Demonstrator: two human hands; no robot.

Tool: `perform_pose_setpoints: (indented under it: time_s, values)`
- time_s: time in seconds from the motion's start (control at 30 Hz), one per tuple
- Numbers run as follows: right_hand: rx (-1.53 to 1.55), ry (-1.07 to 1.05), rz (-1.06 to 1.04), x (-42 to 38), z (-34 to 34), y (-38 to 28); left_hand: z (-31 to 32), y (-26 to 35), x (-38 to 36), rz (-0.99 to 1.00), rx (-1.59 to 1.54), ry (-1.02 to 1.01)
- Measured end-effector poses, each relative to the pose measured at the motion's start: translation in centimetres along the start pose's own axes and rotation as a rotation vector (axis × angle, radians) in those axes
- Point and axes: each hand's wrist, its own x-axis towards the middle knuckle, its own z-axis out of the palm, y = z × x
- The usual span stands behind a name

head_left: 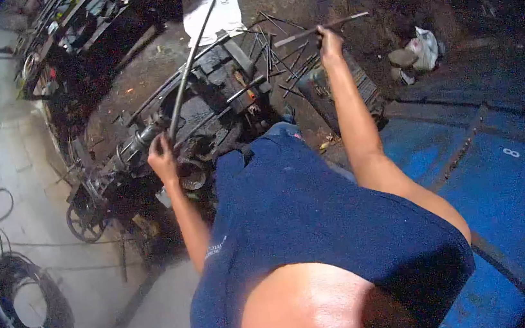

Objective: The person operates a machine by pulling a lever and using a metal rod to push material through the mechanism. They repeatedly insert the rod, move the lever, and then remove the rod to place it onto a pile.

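My left hand [162, 157] is closed at the lower end of a long, thin metal rod [188, 67], which slants up and away over the machine. Below that rod lies a dark, greasy machine [206, 99] that looks like a lathe. Out to the right, my right hand [330, 43] grips a flat metal bar [351, 19], with the bar sticking out on both sides of the fist. Several thin dark rods [273, 59] lie scattered on the floor just left of my right hand.
A handwheel [86, 222] sits at the machine's left end. Coiled black cable [55, 304] lies on the pale floor. White cloth [224, 13] is spread beyond the machine. A cluttered rack [76, 33] stands far left, a metal box [357, 85] right, and blue panels [500, 202] lower right.
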Motion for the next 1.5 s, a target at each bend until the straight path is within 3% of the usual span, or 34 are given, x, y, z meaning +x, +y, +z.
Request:
perform_pose_setpoints:
  time_s: [0.07, 0.13, 0.17, 0.23, 0.3, 0.33, 0.43, 0.47, 0.53, 0.63, 0.67, 0.7, 0.73, 0.77, 0.83, 0.87, 0.97, 1.03, 1.07, 1.1, 1.17, 1.23, 1.27, 1.5]
  values:
    - [-0.113, 0.058, 0.026, 1.7, -6.0, 2.9, -0.1, 2.1, -0.1, 0.003, 0.084, -0.023]
    - [-0.338, 0.305, 0.015, 2.7, -9.8, 4.9, 0.2, 2.7, -0.1, -0.036, 0.115, -0.021]
    - [-0.342, 0.312, 0.028, 2.8, -11.2, 5.4, 0.4, 2.5, 0.0, -0.029, 0.165, -0.004]
    - [-0.787, 0.236, 0.012, 2.7, -12.9, 6.3, 0.8, 3.3, 0.1, -0.015, 0.271, 0.063]
    - [-0.795, 0.196, -0.084, 4.0, -14.5, 10.3, 1.2, 5.3, -0.4, 0.159, 0.508, 0.158]
    - [-0.780, 0.246, -0.043, 7.0, -16.6, 15.9, 1.6, 6.7, -0.7, 0.156, 0.523, 0.152]
    - [-0.791, 0.150, -0.060, 6.7, -13.3, 17.1, 3.9, 10.3, -1.9, 0.136, 0.621, 0.279]
    - [-0.869, 0.220, -0.096, 8.1, -13.1, 20.9, 4.8, 11.3, -2.6, 0.064, 0.528, 0.289]
    - [-1.073, 0.300, 0.087, 9.7, -10.5, 23.3, 7.2, 14.6, -3.7, -0.004, 0.382, 0.289]
    - [-0.896, 0.117, 0.066, 11.8, -6.4, 22.8, 9.7, 17.6, -5.5, 0.091, 0.552, 0.201]
    - [-0.976, 0.081, 0.109, 11.9, -4.5, 20.7, 10.6, 17.8, -6.0, 0.069, 0.472, 0.203]
    - [-0.799, -0.014, 0.298, 11.4, -1.9, 16.1, 11.1, 17.1, -6.4, 0.072, 0.483, 0.191]
    - [-0.763, 0.143, 0.089, 15.0, -1.4, 26.6, 11.5, 15.9, -7.0, 0.130, 0.459, 0.200]
    - [-0.731, -0.030, 0.190, 14.5, -0.4, 26.3, 11.9, 15.3, -7.2, 0.191, 0.428, 0.207]
    - [-0.551, -0.473, 0.146, 13.4, 1.2, 20.8, 13.5, 16.2, -7.1, 0.182, 0.367, 0.120]
    - [-0.491, -0.539, 0.170, 11.5, 1.5, 17.0, 15.1, 17.5, -6.6, 0.211, 0.369, 0.077]
    - [-0.548, -0.648, 0.206, 9.0, -1.1, 16.6, 18.9, 19.8, -5.5, 0.226, 0.325, -0.123]
    - [-0.757, -0.446, 0.225, 8.5, -5.3, 24.9, 21.5, 20.6, -4.7, 0.324, 0.272, -0.318]
    - [-0.560, -0.555, 0.415, 7.3, -7.8, 20.5, 22.6, 20.2, -4.3, 0.381, 0.325, -0.387]
    - [-0.548, -0.514, 0.424, 6.3, -10.1, 18.9, 23.7, 19.8, -4.1, 0.440, 0.377, -0.463]
    - [-0.516, -0.264, 0.477, 4.4, -15.6, 17.4, 26.3, 21.6, -4.2, 0.409, 0.345, -0.606]
    - [-0.468, -0.130, 0.494, 3.3, -23.2, 24.0, 28.7, 20.6, -4.1, 0.356, 0.263, -0.719]
    - [-0.427, -0.056, 0.498, 2.9, -26.8, 27.3, 30.1, 21.2, -4.1, 0.446, 0.277, -0.762]
    - [-0.425, 0.328, 0.608, -1.3, -39.6, 26.7, 38.4, 21.7, -5.7, 0.526, 0.408, -1.072]
